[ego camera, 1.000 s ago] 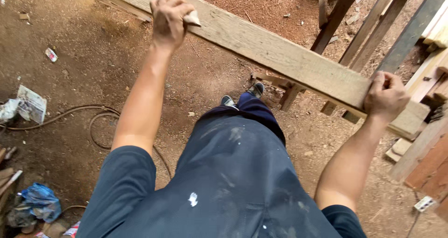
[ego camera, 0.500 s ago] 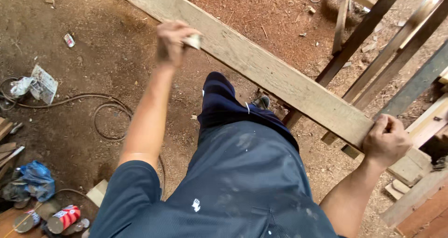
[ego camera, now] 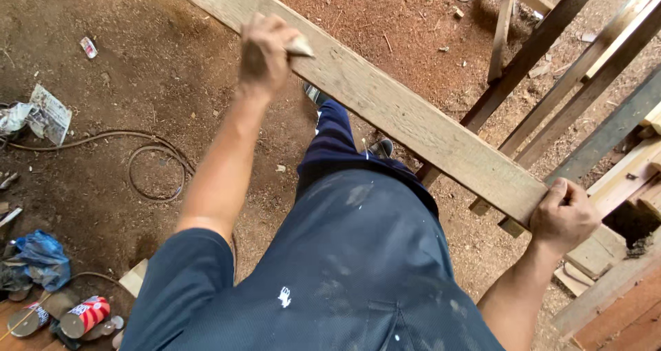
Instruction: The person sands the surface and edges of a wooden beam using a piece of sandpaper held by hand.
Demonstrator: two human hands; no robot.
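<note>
While your left hand [ego camera: 265, 51] wraps its fingers over the long wooden plank [ego camera: 399, 110] and your right hand [ego camera: 564, 217] grips its end above the dirt floor [ego camera: 138, 82], you're carrying it; setting it down likely calls for level, steady lowering.

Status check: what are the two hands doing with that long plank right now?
Left hand gripping the plank along its length. Right hand clamped on the plank's near end. Wooden frames close beside it; cable on the dirt floor.
</note>
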